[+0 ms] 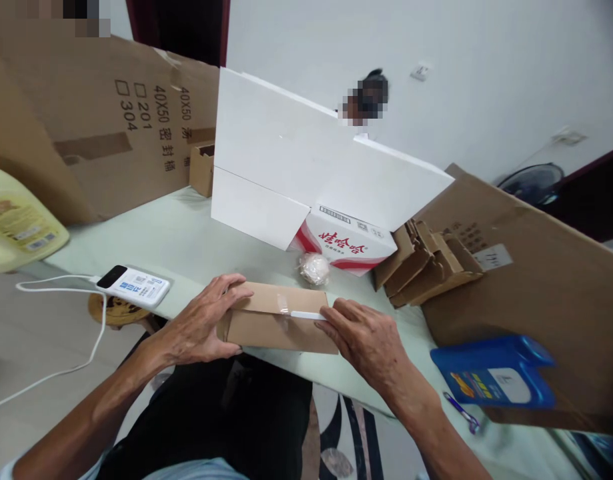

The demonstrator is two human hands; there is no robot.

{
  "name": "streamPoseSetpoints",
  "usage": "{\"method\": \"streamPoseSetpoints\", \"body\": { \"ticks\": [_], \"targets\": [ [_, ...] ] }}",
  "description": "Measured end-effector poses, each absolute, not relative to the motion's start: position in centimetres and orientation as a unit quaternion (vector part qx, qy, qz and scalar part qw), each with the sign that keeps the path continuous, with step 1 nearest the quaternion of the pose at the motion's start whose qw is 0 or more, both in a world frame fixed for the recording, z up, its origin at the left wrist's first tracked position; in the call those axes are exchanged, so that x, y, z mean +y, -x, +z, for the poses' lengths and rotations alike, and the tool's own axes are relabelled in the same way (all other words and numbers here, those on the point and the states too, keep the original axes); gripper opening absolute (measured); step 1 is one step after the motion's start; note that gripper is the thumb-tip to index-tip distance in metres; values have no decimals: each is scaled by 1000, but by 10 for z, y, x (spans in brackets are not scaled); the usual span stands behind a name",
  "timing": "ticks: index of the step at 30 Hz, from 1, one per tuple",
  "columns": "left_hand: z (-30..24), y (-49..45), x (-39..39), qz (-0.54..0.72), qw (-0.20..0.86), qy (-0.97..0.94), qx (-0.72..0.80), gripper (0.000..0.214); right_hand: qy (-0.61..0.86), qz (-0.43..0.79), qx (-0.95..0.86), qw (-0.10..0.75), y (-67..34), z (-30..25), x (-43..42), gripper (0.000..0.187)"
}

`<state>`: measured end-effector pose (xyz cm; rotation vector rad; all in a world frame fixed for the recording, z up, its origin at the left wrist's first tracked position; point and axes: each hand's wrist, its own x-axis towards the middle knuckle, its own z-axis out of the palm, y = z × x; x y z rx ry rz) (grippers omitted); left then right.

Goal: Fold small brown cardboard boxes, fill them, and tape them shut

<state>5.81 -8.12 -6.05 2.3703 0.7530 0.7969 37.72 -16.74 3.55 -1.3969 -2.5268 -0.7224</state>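
A small brown cardboard box (276,323) lies at the near edge of a pale green table (186,233). My left hand (203,323) grips its left end, fingers curled over the top. My right hand (359,333) presses on the right end, with a thin white tool (306,315) lying along the clear tape on the box top at its fingertips. I cannot see the right fingers wrapping it. Behind the box sits a roll of clear tape (313,268).
A white power bank (136,285) with cable lies left. White foam boards (296,167) lean over a red-and-white carton (346,243). Folded brown boxes (423,263), a large cardboard sheet (531,293), a blue bottle (491,380) and a pen (461,413) are right. A yellow jug (16,223) stands left.
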Motion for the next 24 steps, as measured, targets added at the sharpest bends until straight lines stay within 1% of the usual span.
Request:
{"method": "streamPoseSetpoints", "body": {
  "ticks": [3,6,8,11,12,14,16,18,21,24],
  "targets": [
    [-59,-63,-82,292,258,-881,267,102,479,-246,-840,65,-385,39,-176,42],
    [-59,-66,-82,294,255,-881,270,100,503,-246,-825,76,-405,43,-190,34],
    [-60,-66,-81,299,252,-877,279,97,524,-238,-808,127,-428,37,-199,27],
    [-61,-63,-80,301,247,-876,285,95,587,-178,-748,253,-469,5,-207,21],
    [-61,-61,-80,299,246,-877,285,95,620,-150,-717,282,-481,-13,-209,22],
    [-59,-60,-80,297,242,-879,283,93,691,-96,-650,301,-498,-55,-212,34],
    [-56,-58,-81,290,237,-884,279,88,716,-98,-620,305,-505,-97,-214,53],
    [-52,-58,-82,282,228,-890,278,83,727,-112,-600,313,-506,-130,-216,62],
    [-47,-57,-82,270,214,-896,279,83,730,-126,-582,337,-506,-152,-215,62],
    [-44,-57,-80,259,201,-902,281,87,717,-131,-572,376,-497,-140,-209,53]
  ]
}}
